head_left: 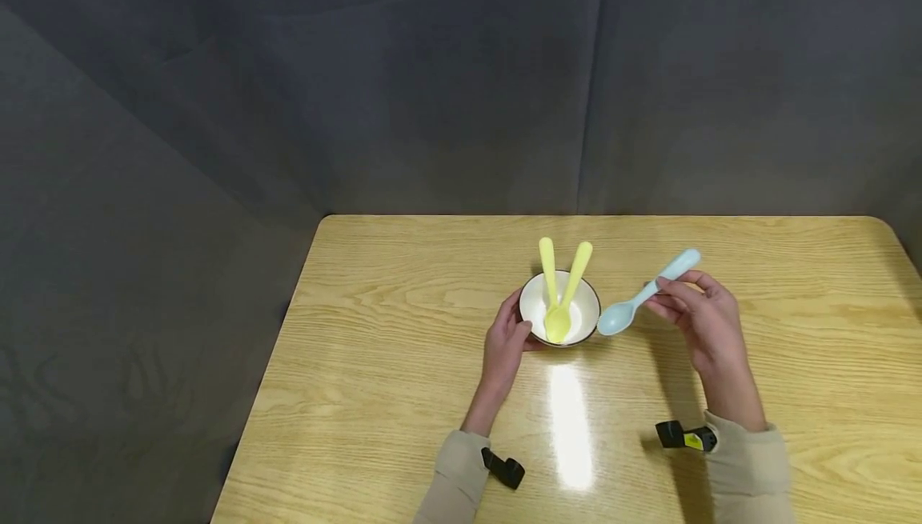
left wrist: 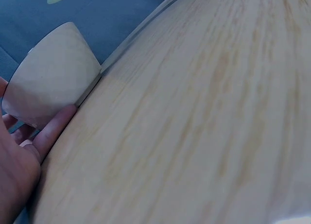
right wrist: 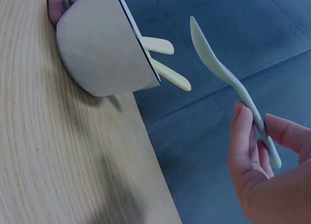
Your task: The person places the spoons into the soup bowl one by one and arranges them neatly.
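A white bowl (head_left: 535,300) with a dark rim stands on the table, and my left hand (head_left: 507,344) grips its left side, thumb at the rim and fingers round the outer wall. Two yellow spoons (head_left: 558,322) lie in the bowl, their handles sticking out over the far rim. To the right of the bowl, my right hand (head_left: 702,316) pinches a light blue spoon (head_left: 617,318) by its handle between thumb and fingers. That spoon is up in the air, its scoop pointing left, close by the bowl's right rim. In the right wrist view the blue spoon (right wrist: 209,56) is seen edge-on.
The wooden table (head_left: 374,396) has its far edge against a dark grey curtain (head_left: 461,108). A bright light reflection lies on the tabletop in front of the bowl. Each sleeve cuff carries a black wrist camera (head_left: 504,470).
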The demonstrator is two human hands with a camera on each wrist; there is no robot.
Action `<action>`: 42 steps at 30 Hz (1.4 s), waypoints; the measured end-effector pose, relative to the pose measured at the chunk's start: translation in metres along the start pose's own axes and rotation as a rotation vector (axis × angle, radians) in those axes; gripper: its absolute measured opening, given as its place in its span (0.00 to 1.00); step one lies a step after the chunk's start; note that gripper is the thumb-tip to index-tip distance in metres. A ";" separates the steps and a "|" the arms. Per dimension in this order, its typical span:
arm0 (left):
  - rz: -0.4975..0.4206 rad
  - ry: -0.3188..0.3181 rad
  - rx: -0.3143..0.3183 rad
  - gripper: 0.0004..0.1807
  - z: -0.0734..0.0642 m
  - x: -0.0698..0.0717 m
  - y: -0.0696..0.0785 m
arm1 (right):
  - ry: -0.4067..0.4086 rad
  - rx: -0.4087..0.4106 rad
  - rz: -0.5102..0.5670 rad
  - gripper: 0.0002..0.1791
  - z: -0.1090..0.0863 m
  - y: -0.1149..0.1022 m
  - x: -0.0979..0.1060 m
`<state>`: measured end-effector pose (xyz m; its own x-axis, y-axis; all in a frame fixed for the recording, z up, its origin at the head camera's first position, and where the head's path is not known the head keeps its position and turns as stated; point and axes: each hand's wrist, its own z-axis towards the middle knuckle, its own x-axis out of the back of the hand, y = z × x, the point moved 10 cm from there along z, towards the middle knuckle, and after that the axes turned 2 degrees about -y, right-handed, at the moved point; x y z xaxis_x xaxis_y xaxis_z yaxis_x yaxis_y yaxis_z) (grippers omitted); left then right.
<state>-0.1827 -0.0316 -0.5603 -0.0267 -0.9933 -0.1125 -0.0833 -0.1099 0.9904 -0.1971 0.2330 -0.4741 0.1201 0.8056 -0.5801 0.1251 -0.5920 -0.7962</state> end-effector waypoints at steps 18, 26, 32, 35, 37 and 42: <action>-0.076 0.007 0.000 0.32 0.001 -0.001 -0.002 | 0.003 -0.046 -0.107 0.09 -0.002 0.030 -0.011; -0.138 -0.012 -0.012 0.36 0.000 -0.002 0.000 | 0.003 -0.076 -0.153 0.07 -0.002 0.041 -0.013; -0.154 -0.018 -0.004 0.38 0.000 -0.002 -0.002 | 0.000 -0.089 -0.178 0.07 0.001 0.044 -0.016; -0.147 -0.024 -0.004 0.38 0.001 -0.003 -0.002 | 0.011 -0.108 -0.199 0.09 0.002 0.046 -0.015; -0.147 -0.027 -0.004 0.38 0.001 -0.003 -0.002 | 0.013 -0.116 -0.213 0.09 0.003 0.048 -0.014; -0.157 -0.032 -0.003 0.38 0.001 -0.003 -0.002 | 0.014 -0.128 -0.230 0.07 0.005 0.053 -0.014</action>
<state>-0.1838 -0.0281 -0.5625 -0.0455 -0.9623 -0.2683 -0.0860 -0.2638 0.9607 -0.1976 0.1906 -0.5089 0.0873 0.9196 -0.3830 0.2746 -0.3918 -0.8781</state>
